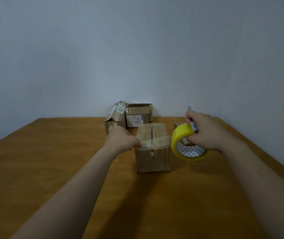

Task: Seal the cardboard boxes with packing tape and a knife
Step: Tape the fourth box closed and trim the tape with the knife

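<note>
Evidently I'm pinching the flimsy, sticky tape end (144, 144) against the light, crushable-looking box (152, 157) with my left hand (122, 138); my right hand (206, 133) is gripping roll (180, 133) and knife (193, 125) together.

Matt brown cardboard, scuffed and torn into paper shreds at the front seam, makes up the near box (152, 159), with a glossy clear tape strip (153, 141) across its top. The wooden table (51, 169) is smooth with a faint sheen. At right, the tape roll (180, 133) is shiny yellow-tinted plastic film on a printed white paper core (189, 150); the knife (193, 125) is dull grey metal. The far boxes (137, 116) are worn cardboard with white paper labels (137, 120). The wall (137, 49) is matt.
</note>
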